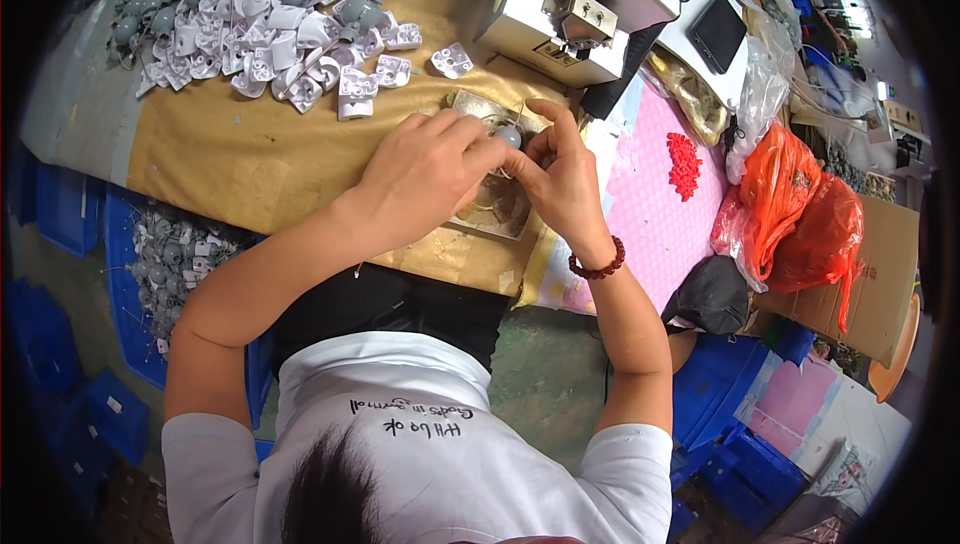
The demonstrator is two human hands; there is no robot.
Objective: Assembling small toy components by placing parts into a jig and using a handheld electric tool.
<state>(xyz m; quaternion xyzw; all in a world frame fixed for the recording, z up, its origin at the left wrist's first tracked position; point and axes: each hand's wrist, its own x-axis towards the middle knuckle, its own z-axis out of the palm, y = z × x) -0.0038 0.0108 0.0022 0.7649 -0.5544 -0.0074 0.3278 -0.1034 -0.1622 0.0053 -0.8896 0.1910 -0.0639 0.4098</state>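
On my feed the grey ball (508, 135) lies between left hand (425, 172) and right hand (562, 176), fingers curled; pinching it, I can't tell.

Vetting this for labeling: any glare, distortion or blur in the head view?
Head view: fisheye bending, dark corners; bright lamp blown out at upper right; right-rim background soft; orange bags show glossy highlights; fingers fairly sharp, but grey ball beside them small, fine detail unclear.

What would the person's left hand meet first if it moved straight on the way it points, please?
Going rightward, the left hand would probably meet the small grey round part first, or the right hand close beside it; depth there is unclear.
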